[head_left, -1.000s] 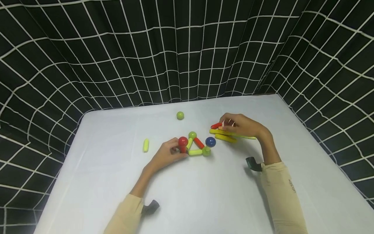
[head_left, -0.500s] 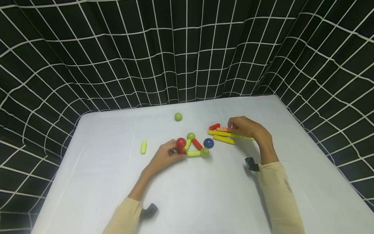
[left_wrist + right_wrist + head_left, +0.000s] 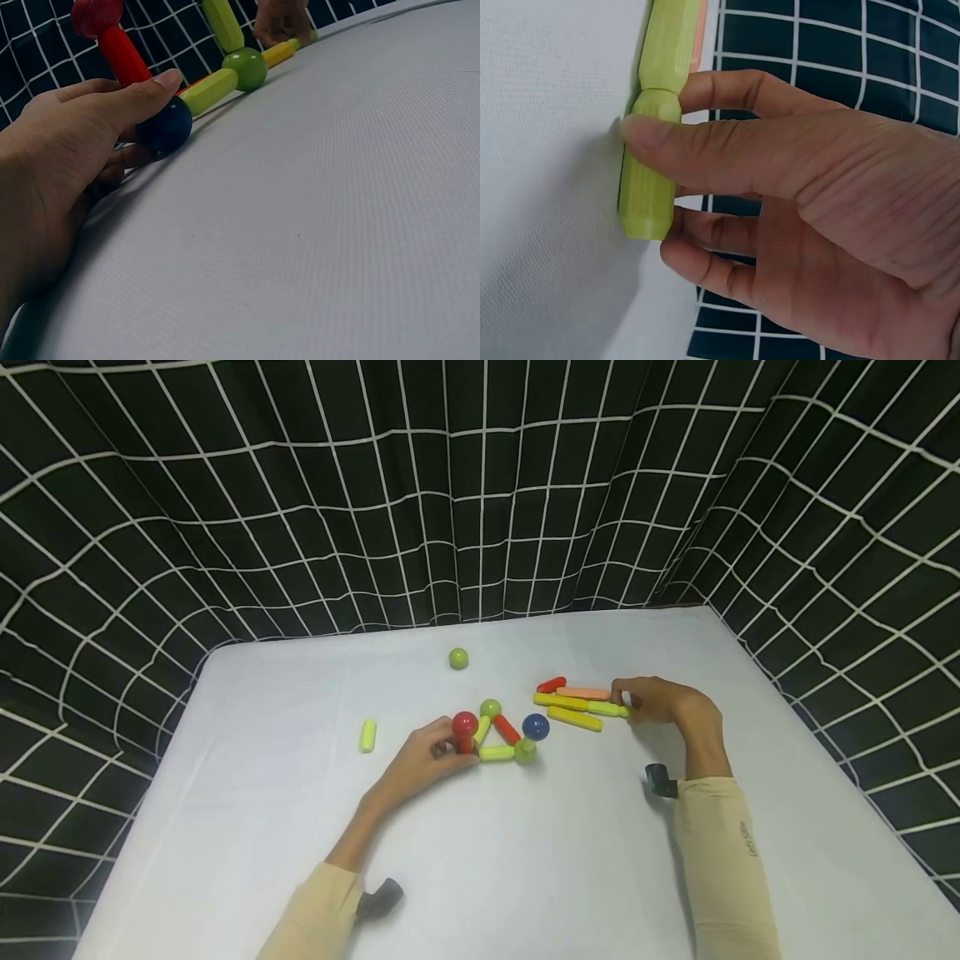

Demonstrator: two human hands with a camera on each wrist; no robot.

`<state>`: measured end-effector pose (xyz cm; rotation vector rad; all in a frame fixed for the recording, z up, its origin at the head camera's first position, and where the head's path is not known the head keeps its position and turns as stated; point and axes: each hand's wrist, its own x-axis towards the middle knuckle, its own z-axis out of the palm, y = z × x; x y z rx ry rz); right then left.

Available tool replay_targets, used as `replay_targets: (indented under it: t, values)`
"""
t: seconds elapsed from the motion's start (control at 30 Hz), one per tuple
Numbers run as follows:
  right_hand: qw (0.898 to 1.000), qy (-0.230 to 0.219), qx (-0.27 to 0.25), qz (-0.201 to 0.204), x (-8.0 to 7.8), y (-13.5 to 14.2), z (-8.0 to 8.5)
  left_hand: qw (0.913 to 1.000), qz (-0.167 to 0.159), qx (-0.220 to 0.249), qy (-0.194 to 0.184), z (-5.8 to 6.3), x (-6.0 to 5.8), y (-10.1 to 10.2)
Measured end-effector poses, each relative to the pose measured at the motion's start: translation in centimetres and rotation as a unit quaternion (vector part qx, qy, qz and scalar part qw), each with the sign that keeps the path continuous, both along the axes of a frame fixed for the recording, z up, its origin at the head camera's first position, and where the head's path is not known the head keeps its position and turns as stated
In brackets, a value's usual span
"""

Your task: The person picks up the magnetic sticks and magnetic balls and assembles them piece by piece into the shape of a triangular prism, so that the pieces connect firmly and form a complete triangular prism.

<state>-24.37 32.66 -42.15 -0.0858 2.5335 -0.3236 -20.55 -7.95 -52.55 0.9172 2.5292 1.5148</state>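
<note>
Right wrist view: fingers of the right hand (image 3: 817,165) pinch the lime stick (image 3: 649,180) on the bench (image 3: 480,868); if the left hand (image 3: 79,135), gripping the blue ball (image 3: 166,127), slackens, the red stick (image 3: 124,57) could topple.

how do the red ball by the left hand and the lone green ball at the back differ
The red ball is deep red; the lone green ball is yellowish green.
The red ball is raised on top of a red stick; the lone green ball rests on the white table.
The red ball is close to the left hand; the lone green ball lies by itself farther back.
Both are round and shiny.
</note>
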Motion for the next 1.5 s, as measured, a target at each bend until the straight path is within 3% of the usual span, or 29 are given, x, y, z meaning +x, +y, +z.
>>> replay_targets:
  t: [0.23, 0.4, 0.57, 0.8, 0.93, 1.13, 1.3, 1.5]
  values:
    - [1.0, 0.019, 0.012, -0.009, 0.6, 0.3, 0.9, 1.0, 0.0, -0.007, 0.0, -0.1, 0.0, -0.1]
    - [0.994, 0.094, -0.031, 0.039, 1.1, -0.8, 2.8, 0.9999, 0.0, -0.004, 0.011, -0.2, -0.1, -0.1]
    - [0.968, 0.184, -0.134, 0.11, 2.1, -3.8, 5.1, 0.9999, -0.01, -0.001, 0.009, -0.1, -0.1, 0.1]
    - [0.92, 0.229, -0.241, 0.206, 4.3, -9.6, 7.3, 0.9997, 0.002, 0.003, 0.022, 0.4, -0.1, 0.1]
    - [0.9, 0.238, -0.261, 0.258, 5.1, -12.2, 7.1, 0.9997, 0.002, 0.005, 0.025, 0.5, -0.1, 0.0]
    - [0.896, 0.235, -0.227, 0.3, 5.2, -14.2, 5.7, 0.9997, 0.002, 0.005, 0.025, 0.2, 0.0, -0.2]
    - [0.89, 0.244, -0.231, 0.31, 5.0, -14.5, 5.2, 0.9998, 0.0, 0.007, 0.02, 0.3, 0.1, -0.2]
    - [0.881, 0.251, -0.279, 0.289, 4.7, -14.6, 5.1, 0.9997, -0.001, 0.007, 0.023, 0.3, 0.1, -0.1]
